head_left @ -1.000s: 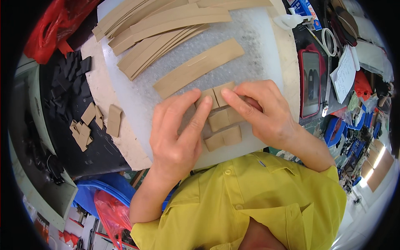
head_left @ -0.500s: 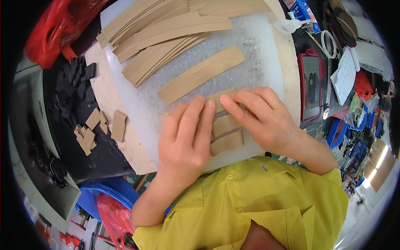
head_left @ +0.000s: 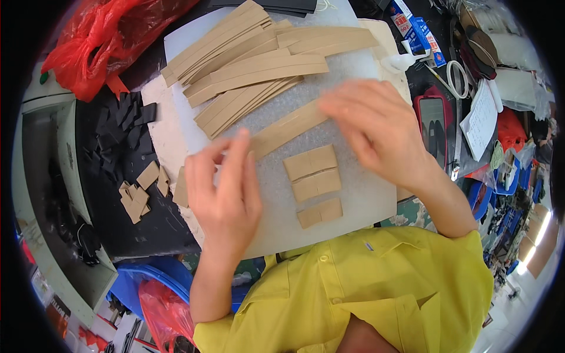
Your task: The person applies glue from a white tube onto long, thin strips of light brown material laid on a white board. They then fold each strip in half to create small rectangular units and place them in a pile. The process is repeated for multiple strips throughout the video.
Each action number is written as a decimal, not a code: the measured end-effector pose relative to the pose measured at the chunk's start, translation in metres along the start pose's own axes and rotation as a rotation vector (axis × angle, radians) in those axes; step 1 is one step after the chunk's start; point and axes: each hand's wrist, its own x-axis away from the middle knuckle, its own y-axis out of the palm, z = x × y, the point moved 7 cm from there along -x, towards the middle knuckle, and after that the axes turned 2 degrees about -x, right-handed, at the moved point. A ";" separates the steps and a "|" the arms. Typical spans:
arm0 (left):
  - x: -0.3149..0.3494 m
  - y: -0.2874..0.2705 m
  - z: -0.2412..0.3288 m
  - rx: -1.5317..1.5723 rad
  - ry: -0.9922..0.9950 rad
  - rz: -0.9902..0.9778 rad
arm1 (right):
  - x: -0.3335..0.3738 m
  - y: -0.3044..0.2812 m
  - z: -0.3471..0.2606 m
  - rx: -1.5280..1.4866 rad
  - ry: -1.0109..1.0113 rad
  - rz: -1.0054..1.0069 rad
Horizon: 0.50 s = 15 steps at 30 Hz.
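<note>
A single long tan strip (head_left: 285,128) lies slantwise on the whitish translucent board (head_left: 365,206). At its left end is my left hand (head_left: 226,191), fingers spread and nothing seen in them. Over its right end reaches my right hand (head_left: 379,132), blurred, with the thumb apart from the fingers; whether the fingertips touch the strip is unclear. Nearer me lie three short folded tan pieces: a far one (head_left: 310,162), a middle one (head_left: 316,185) close against it, and a near one (head_left: 319,213) set slightly apart. Beyond the single strip, several long tan strips (head_left: 253,76) are heaped in overlapping stacks.
To the left, small black pieces (head_left: 115,126) and folded tan pieces (head_left: 134,200) lie on the black tabletop. A red plastic bag (head_left: 88,53) sits at the far left. On the right are a white bottle (head_left: 397,62), a red-cased phone (head_left: 431,126) and a notepad (head_left: 479,120).
Both hands have lifted off the far folded piece and moved apart, the left leftward, the right up to the long strip's right end. The board and strips sit slightly lower in view.
</note>
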 end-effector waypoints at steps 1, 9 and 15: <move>-0.002 0.003 -0.005 -0.038 -0.037 -0.009 | 0.001 0.000 0.004 0.050 0.004 0.088; 0.002 0.006 -0.009 0.171 -0.050 0.038 | 0.000 0.008 0.008 0.067 0.101 0.043; -0.006 0.013 -0.004 0.200 -0.126 0.022 | -0.001 0.008 -0.001 -0.008 0.160 -0.073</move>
